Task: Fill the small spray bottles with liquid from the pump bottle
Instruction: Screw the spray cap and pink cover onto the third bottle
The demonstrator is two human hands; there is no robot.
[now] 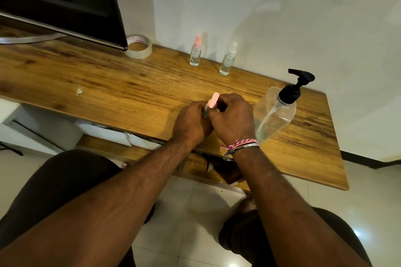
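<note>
Bare desk (108, 84) left of hands, pump bottle (275, 112) close right, spray bottles (195, 54) behind

Pink spray cap (212, 100), black pump (297, 84), wood-grain table (108, 84).

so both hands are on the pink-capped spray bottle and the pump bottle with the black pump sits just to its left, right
Not quite. Both hands, the left hand and the right hand, do hold the pink-capped spray bottle, but the pump bottle with the black pump stands to its right, beside the right hand, not to its left. The head view shows this.
</note>
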